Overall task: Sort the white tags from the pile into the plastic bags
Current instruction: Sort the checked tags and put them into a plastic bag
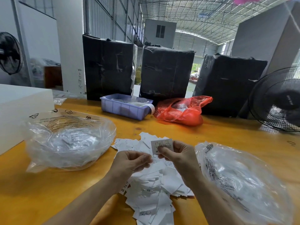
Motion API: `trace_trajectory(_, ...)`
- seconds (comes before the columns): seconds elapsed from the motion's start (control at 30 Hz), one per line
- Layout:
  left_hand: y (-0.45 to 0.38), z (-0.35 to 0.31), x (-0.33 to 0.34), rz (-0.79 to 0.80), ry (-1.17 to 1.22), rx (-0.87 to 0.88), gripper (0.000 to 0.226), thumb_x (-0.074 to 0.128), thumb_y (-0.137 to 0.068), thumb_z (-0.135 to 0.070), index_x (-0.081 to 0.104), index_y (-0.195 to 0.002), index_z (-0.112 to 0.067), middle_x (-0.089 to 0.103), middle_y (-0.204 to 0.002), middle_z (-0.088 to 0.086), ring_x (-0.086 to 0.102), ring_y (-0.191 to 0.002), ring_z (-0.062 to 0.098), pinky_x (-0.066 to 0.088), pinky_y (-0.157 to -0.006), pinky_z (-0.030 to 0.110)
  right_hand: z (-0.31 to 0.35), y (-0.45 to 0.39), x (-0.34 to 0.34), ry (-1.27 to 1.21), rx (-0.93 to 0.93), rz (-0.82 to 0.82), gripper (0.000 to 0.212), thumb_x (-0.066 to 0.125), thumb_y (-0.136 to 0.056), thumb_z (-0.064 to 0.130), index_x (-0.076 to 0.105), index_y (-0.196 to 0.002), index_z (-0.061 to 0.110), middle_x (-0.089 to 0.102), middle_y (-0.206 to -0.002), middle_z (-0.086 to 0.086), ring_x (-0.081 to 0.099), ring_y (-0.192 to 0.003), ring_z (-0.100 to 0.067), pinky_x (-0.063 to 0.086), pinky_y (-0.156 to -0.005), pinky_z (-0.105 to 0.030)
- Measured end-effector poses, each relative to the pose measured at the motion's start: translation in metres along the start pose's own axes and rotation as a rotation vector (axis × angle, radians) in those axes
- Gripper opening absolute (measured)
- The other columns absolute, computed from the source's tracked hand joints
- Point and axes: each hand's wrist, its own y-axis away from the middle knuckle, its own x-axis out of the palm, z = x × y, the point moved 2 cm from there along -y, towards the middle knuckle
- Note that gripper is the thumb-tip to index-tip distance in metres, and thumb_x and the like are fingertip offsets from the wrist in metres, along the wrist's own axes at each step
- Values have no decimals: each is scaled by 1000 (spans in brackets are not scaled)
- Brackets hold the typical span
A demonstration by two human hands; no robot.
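A pile of white tags (152,189) printed with sizes such as XS and S lies on the yellow table in front of me. My right hand (178,156) pinches one white tag (159,146) marked S and holds it upright above the pile. My left hand (131,161) hovers just left of it with curled fingers, and its fingertips pinch another tag near the pile. A clear plastic bag (69,140) holding tags sits to the left. A second clear plastic bag (240,179) lies to the right.
A purple plastic bin (123,108) and a red plastic bag (183,111) sit behind the pile. Three black wrapped boxes (165,72) stand at the table's back. A black fan (279,99) is at the right, a white block (21,108) at the left.
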Motion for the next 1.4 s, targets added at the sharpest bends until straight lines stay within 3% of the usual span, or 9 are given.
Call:
trace_trajectory(0.33, -2, 2, -1, -9, -5, -13, 32, 69, -65, -24, 73, -87, -2, 74, -83, 12, 68, -68, 14, 53, -65, 20, -3, 0, 3, 130, -61, 51, 13, 70, -78, -5, 70, -84, 7, 72, -81, -16, 66, -66, -17, 54, -62, -22)
trace_trajectory(0.53, -3, 2, -1, -31, 1, -18, 28, 71, -62, -24, 73, -81, -3, 72, -70, 12, 66, -60, 11, 49, -56, 16, -11, -1, 4, 245, -59, 87, 8, 72, -77, -4, 68, -81, -9, 68, -81, -26, 61, -67, -20, 48, -64, -34)
trace_trajectory(0.6, -3, 2, -2, -31, 13, -18, 26, 71, -62, -23, 74, -80, -4, 72, -71, 11, 66, -60, 11, 50, -56, 16, -11, -2, 4, 238, -68, 68, 7, 71, -77, -4, 68, -80, -8, 69, -78, -24, 61, -63, -16, 49, -61, -30)
trace_trajectory(0.73, -3, 2, -3, -14, 12, -14, 25, 70, -65, -23, 74, -81, -4, 74, -76, 10, 67, -63, 12, 50, -56, 16, -7, -2, 2, 169, -71, 33, 11, 68, -78, -7, 68, -78, 4, 70, -70, -5, 64, -56, -6, 48, -54, -15)
trace_trajectory(1.0, -2, 1, -3, -3, -6, -16, 27, 71, -64, -26, 75, -82, -6, 74, -80, 10, 68, -66, 13, 51, -58, 17, -6, -2, 4, 211, -124, 35, 14, 67, -80, -7, 66, -78, 7, 70, -74, -6, 67, -59, -8, 49, -55, -16)
trace_trajectory(1.2, -3, 2, -3, -17, 35, -29, 23, 70, -64, -21, 74, -80, -4, 73, -72, 11, 66, -59, 12, 49, -54, 16, -11, -3, 5, 309, -141, 74, 6, 71, -79, -1, 67, -82, -4, 70, -80, -20, 67, -71, -28, 55, -66, -38)
trace_trajectory(1.4, -5, 2, -4, -38, 62, -29, 22, 70, -64, -17, 73, -78, -1, 69, -68, 16, 63, -58, 16, 49, -55, 18, -13, -4, 3, 331, -121, 96, 9, 70, -77, -4, 64, -76, -10, 67, -70, -22, 61, -62, -23, 50, -60, -44)
